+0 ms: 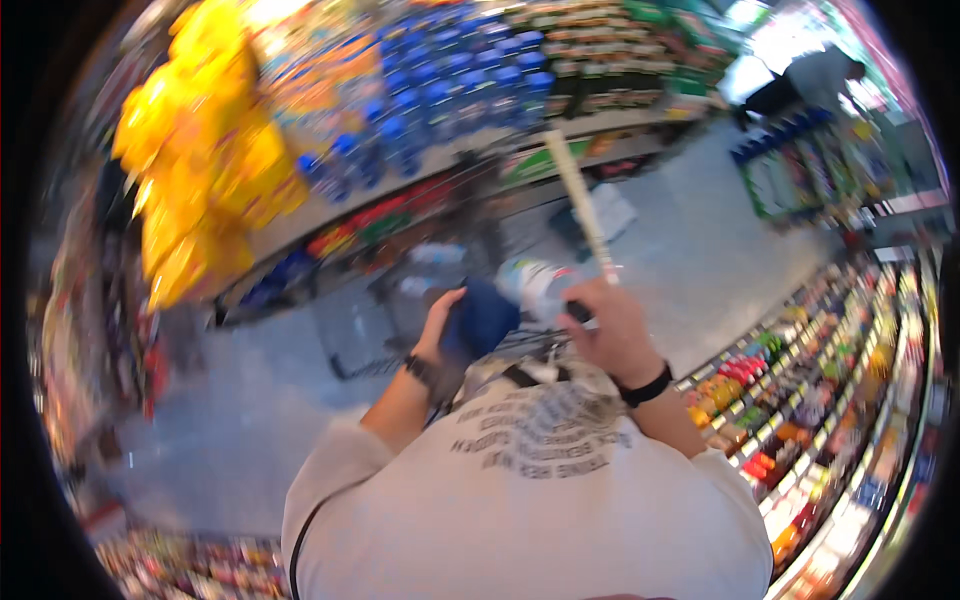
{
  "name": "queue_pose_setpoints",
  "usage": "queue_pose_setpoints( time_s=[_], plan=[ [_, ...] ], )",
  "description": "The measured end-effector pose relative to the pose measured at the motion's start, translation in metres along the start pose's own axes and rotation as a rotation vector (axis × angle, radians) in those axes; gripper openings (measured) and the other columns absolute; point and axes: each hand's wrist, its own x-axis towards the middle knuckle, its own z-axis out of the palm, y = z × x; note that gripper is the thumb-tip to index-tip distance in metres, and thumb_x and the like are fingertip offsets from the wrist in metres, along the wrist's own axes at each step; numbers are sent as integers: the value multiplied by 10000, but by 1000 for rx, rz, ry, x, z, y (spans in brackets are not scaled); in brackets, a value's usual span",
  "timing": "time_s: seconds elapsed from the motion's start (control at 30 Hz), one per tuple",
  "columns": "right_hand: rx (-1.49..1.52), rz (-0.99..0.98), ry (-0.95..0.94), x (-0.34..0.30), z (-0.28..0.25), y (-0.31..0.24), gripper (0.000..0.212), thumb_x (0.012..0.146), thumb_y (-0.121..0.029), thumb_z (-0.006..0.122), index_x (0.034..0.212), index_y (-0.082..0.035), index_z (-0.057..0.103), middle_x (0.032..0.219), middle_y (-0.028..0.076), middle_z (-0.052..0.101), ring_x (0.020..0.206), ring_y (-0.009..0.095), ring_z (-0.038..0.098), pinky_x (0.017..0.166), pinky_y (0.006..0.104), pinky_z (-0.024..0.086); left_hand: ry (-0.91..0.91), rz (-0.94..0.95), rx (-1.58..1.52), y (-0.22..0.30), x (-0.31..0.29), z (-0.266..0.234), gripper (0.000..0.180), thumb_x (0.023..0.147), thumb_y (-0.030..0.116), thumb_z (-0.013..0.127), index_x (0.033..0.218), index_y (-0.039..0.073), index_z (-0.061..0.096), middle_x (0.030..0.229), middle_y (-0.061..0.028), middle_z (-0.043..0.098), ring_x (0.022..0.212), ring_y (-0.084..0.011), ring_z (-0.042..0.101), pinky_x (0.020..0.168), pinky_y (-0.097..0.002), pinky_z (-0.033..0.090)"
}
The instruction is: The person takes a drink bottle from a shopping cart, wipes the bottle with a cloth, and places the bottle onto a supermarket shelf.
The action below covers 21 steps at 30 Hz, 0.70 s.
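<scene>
My left hand [434,333] is closed at the edge of a dark blue, rounded item [482,318]; blur hides its kind. My right hand [614,335] has curled fingers around a small black object [578,312]. From just behind that hand a long pale stick [580,200] slants up and away; whether my fingers grip it too is hard to see. Between the two hands lies a clear bottle [540,284] with a whitish label. It looks close to the right fingers, but contact is unclear.
A dark wire cart [352,375] with clear bottles [436,254] stands below my hands. Yellow bags [205,150] hang at the left beside blue-capped bottles [440,95]. Full shelves [790,400] line the right. A person [805,80] is at the far right, near a rack [810,165].
</scene>
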Motion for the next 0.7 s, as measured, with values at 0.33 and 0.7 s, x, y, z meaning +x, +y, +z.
queue_pose_setpoints(
  time_s=[0.33,0.7],
  plan=[
    [318,-267,183,-45,-121,131,374,810,-200,751,1103,-54,570,826,88,595,638,275,576,536,362,460,-428,-91,-126,-104,67,170,717,975,564,311,1390,-12,416,1369,-220,498,1251,-362,503,1077,-479,390],
    [395,-207,62,-87,-287,260,304,835,-259,722,1056,-99,589,824,89,591,710,289,595,578,368,465,-429,233,590,-200,179,349,614,999,534,322,1333,42,477,1274,-171,565,1174,-303,568,1022,-430,451]
  ],
)
